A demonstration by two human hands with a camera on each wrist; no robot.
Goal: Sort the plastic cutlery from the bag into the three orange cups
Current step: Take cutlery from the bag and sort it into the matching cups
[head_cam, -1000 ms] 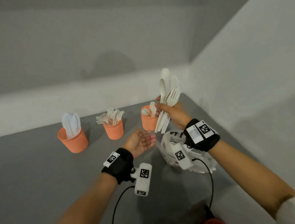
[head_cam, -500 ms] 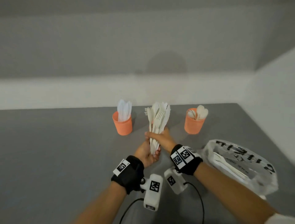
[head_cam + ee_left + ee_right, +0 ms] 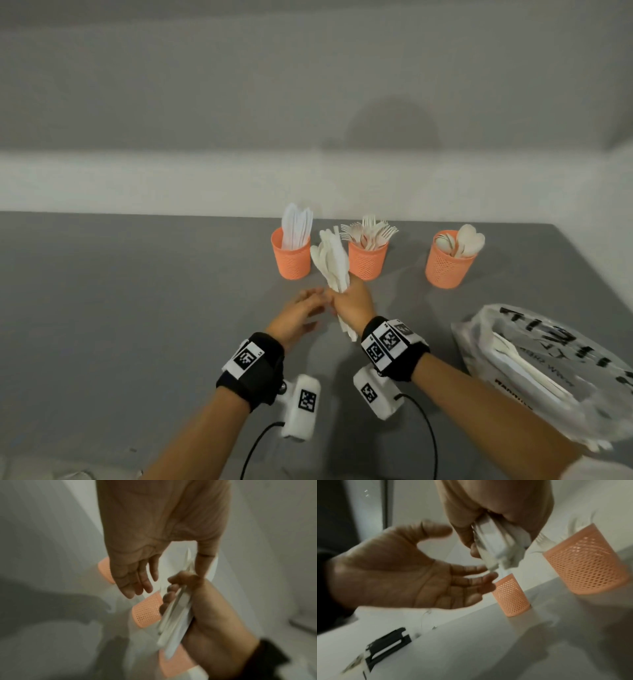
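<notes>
R hand [image 3: 354, 301] grips flat white cutlery bundle [image 3: 330, 260] — knives, probably.

Head view high, forward-down — wrist views close, sharing orange cups [image 3: 365, 261].

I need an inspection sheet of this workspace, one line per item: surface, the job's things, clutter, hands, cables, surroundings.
Surface: grey table, matte, no spills seen.
Job's things: three orange cups in a row at the back; knife cup left, fork cup middle, spoon cup right, all upright. Plastic bag lies at the right, cutlery still inside. A bundle of cutlery is held in front of the cups.
Clutter: a small black object at the table's edge, blurred.
Hands: right hand grips the bundle; left hand open beside it, holding nothing.
Cables: black cables run from the wrist cameras toward the person.
Surroundings: plain grey wall.
</notes>
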